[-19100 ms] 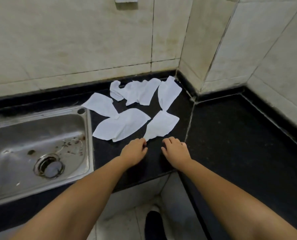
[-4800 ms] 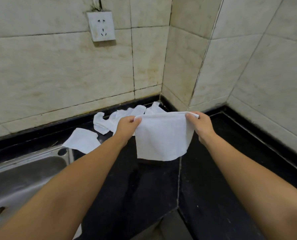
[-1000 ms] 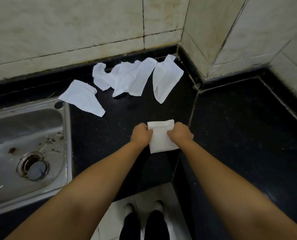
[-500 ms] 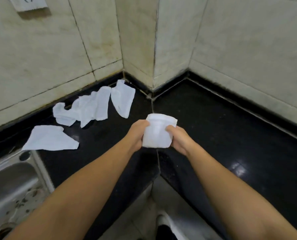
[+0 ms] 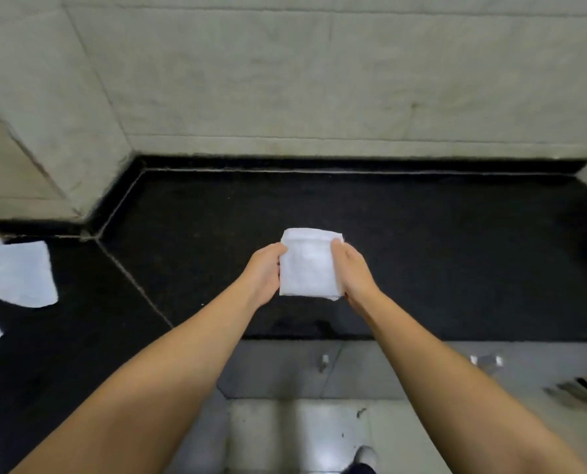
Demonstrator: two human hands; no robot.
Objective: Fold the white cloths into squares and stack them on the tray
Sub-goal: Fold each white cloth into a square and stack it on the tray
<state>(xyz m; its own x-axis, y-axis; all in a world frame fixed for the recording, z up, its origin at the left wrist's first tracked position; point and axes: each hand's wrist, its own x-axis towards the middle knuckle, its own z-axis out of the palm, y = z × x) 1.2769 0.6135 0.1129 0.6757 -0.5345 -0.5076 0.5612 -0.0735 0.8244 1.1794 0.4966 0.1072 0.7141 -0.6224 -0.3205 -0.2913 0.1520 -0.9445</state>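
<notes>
Both hands are carrying one folded cloth (image 5: 308,265) above the black counter (image 5: 456,251), and no tray is showing anywhere in view, so the person is judged to be taking the square toward wherever it will be stacked. The left hand (image 5: 263,271) is closing on the cloth's left edge and the right hand (image 5: 351,270) on its right edge, each hand curled round its side with the thumb lying on top; the fingers underneath are hidden, so how far they are reaching beneath cannot be told. The cloth is sitting squarely between the two hands, its far edge poking out just beyond the fingertips and its near edge hanging level with the heels of the palms. To do this step well, the person is likely wanting even pressure from both sides, keeping the layers pinched together so the fold is not springing open, and holding the square flat, not sagging in the middle. Setting it down edge-first and sliding the fingers out sideways should be keeping the corners lined up. Well off to the left of the left hand, other loose cloths (image 5: 16,273) are lying unfolded on the counter, blurred at the frame's edge, waiting their turn. The risk here is a top layer slipping as the grip is letting go.
</notes>
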